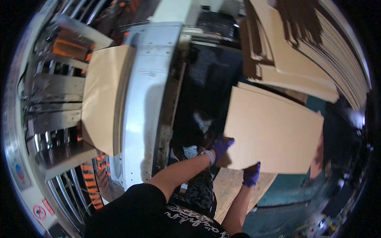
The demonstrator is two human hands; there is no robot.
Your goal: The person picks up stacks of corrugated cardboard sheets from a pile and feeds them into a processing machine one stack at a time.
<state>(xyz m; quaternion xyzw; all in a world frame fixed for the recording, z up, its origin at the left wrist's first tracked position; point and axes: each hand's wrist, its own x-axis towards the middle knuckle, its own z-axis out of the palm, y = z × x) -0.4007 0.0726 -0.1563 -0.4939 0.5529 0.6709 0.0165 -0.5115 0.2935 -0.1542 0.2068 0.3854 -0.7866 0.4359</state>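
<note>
Both my hands wear purple gloves. A flat tan cardboard sheet (274, 131) lies to the right in front of me, with the corner of at least one more sheet showing behind its far edge. My left hand (223, 146) is closed on its near left corner. Along the near edge, my right hand (251, 174) is closed on the same cardboard, fingers curled over the rim. How many sheets are in my grip is hidden.
At left, a stack of cardboard (104, 99) rests on a machine with metal rollers, beside a long grey metal ledge (149, 75). Large piles of folded cardboard (297, 77) stand at far right. Wooden boards (234, 188) lie below the sheet.
</note>
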